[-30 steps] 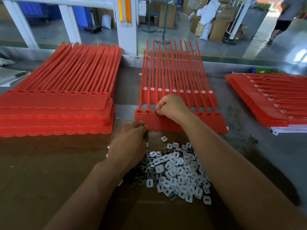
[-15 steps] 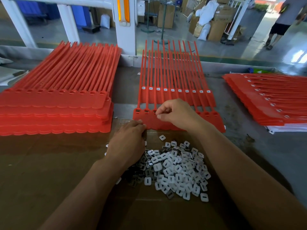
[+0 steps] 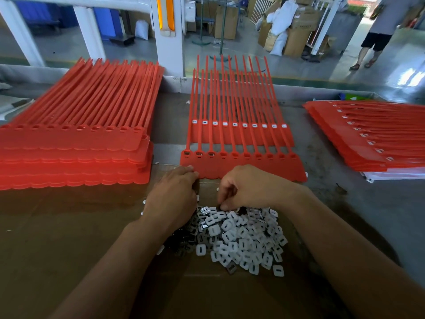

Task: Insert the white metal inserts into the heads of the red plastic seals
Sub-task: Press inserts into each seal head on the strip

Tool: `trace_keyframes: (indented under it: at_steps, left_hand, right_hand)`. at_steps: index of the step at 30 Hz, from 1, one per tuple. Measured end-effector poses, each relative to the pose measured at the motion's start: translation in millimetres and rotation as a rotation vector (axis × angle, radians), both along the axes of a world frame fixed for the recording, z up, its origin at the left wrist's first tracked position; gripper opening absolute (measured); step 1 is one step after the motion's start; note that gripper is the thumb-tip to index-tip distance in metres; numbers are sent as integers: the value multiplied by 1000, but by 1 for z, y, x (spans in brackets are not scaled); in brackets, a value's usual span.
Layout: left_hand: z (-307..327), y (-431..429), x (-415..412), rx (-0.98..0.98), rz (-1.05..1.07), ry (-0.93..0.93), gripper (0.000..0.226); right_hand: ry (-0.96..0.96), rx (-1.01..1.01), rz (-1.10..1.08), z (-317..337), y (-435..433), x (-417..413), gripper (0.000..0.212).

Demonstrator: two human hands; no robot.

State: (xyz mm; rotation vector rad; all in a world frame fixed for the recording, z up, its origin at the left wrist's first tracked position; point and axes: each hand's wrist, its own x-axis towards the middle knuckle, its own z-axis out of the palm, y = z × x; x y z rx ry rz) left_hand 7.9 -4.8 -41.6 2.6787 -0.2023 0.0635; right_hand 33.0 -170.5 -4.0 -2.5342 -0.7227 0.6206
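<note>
A factory hall with a white post (image 3: 169, 42), boxes and a standing person (image 3: 377, 31) lies beyond a grey surface (image 3: 368, 215) partly covered by brown cardboard (image 3: 57, 249). The pile of white metal inserts (image 3: 241, 240) sits on the cardboard, with bare cardboard on its near side and to its left, and bare grey surface to its right.

Just beyond the pile lies a strip of red plastic seals (image 3: 241, 166), its scalloped near edge close to the pile and its tails pointing away. The three heads at its left end (image 3: 199, 153) hold something dark; the others look hollow. Further beyond the pile, a second strip (image 3: 239, 134) shows a row of white inserts in its heads. Left of the pile stands a tall stack of seals (image 3: 69, 153), and to the pile's right a lower stack (image 3: 368, 139), both well apart from it.

The left hand (image 3: 171, 199) lies palm down over the pile's left edge, fingertips touching the near edge of the strip; whether it holds anything cannot be told. The right hand (image 3: 250, 187) hangs over the pile's far edge, fingers curled down, pinching an insert there.
</note>
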Motion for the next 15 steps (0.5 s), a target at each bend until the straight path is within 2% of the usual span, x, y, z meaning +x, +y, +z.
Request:
trace_keyframes:
  at_steps: [4, 8, 15]
  left_hand:
    - [0, 0, 0, 4, 1, -2, 51]
    - [0, 0, 0, 6, 2, -3, 51]
    - [1, 0, 0, 4, 5, 4, 50]
  right_hand:
    - [-23, -39, 36, 1, -1, -1, 14]
    - [-10, 29, 40, 4, -5, -3, 19]
    - [-3, 134, -20, 4, -11, -5, 11]
